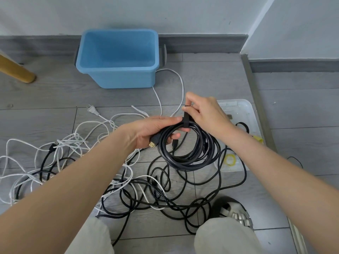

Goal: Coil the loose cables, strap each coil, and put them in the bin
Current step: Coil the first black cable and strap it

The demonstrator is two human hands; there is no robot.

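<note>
My left hand point(156, 130) grips a coiled black cable point(190, 153) at its top, with a gold-tipped plug by the palm. A black strap point(185, 121) wraps over the top of the coil. My right hand point(203, 114) pinches the strap's upper end just above the coil. The blue bin point(117, 70) stands on the floor beyond my hands, near the wall, with nothing visible inside. Loose white cables point(69, 143) and black cables point(165, 195) lie tangled on the grey floor beneath and to the left of my arms.
A clear plastic tray point(244, 114) with yellow bands and a black loop lies on the floor at right, partly behind my right arm. A wooden furniture leg point(16, 70) stands at far left. My knees and a shoe point(234, 211) are at the bottom.
</note>
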